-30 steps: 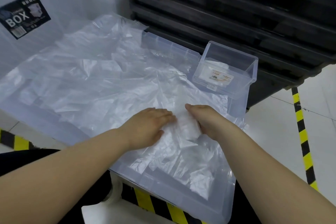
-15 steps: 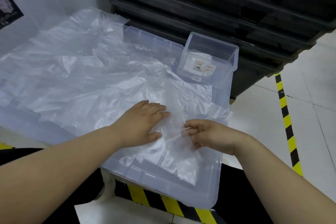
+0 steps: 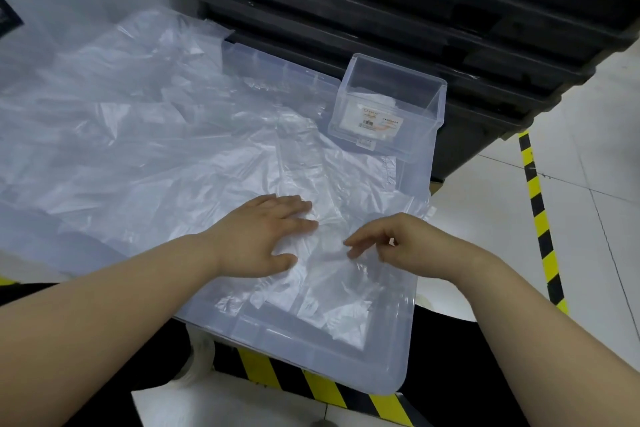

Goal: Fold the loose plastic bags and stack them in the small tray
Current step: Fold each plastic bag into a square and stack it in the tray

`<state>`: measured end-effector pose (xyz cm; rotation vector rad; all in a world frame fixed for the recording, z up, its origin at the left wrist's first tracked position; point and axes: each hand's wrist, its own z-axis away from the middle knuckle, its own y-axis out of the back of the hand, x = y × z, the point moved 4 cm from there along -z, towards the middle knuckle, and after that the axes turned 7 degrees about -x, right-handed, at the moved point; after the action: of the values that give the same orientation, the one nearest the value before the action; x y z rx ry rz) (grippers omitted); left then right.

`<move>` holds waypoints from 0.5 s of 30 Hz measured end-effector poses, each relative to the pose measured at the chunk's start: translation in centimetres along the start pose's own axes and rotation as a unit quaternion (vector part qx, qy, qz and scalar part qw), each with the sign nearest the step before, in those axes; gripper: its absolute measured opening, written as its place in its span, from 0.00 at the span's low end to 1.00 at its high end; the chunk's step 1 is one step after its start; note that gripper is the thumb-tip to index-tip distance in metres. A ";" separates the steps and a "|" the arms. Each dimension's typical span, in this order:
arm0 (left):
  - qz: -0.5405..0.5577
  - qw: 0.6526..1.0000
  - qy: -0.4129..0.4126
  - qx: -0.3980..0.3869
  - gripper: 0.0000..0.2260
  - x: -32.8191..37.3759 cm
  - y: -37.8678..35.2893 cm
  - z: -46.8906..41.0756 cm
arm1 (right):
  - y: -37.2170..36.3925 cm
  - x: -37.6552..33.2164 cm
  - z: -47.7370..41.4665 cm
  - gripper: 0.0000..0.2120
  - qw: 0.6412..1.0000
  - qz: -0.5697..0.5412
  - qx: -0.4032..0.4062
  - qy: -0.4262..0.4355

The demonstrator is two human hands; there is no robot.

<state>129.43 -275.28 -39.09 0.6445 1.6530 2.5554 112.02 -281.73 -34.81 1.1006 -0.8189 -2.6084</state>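
Note:
A loose clear plastic bag [image 3: 325, 180] lies crumpled on a big translucent bin lid [image 3: 311, 357] in front of me. My left hand [image 3: 266, 236] presses flat on the bag with straight fingers. Just to its right, my right hand [image 3: 405, 246] pinches a fold of the same bag between thumb and fingertips. The small clear tray [image 3: 417, 146] stands at the lid's far right corner, with a labelled white sheet showing through its wall. Many more clear bags [image 3: 121, 135] are spread over the lid's left side.
Stacked black crates [image 3: 381, 10] rise right behind the tray. Yellow-and-black floor tape [image 3: 540, 218] runs along the white tiled floor on the right and under the lid's near edge. A white wall stands at the far left.
My right hand has let go of the bunched fold it covered, drawn back to the right and now pinches the film. My left hand stays flat in place. The view has swung right.

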 end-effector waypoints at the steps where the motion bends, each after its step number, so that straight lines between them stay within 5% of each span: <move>1: 0.005 1.000 0.000 -0.001 0.42 -0.1 0.0 0.0 | -0.1 0.2 -0.3 0.25 0.998 0.064 0.028 0.007; 5: 0.016 1.000 -0.004 0.013 0.41 -0.3 0.0 0.0 | -0.6 -0.1 -1.4 0.27 0.933 0.319 0.154 0.059; 8: 0.017 1.000 -0.006 0.008 0.41 -0.2 0.0 0.0 | -1.3 -0.3 -1.7 0.28 0.893 0.348 0.241 0.151; 11: 0.017 1.000 -0.008 0.009 0.41 -0.3 -0.2 -0.1 | -2.5 -0.5 -2.4 0.29 0.888 0.336 0.239 0.205; 15: 0.021 0.999 -0.017 0.020 0.40 -0.5 -0.4 -0.1 | -3.0 -1.5 -2.5 0.14 0.870 0.331 0.272 0.245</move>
<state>129.73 -275.27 -39.65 0.7295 1.7019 2.5295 114.93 -279.70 -37.05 1.2326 -1.5055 -1.4762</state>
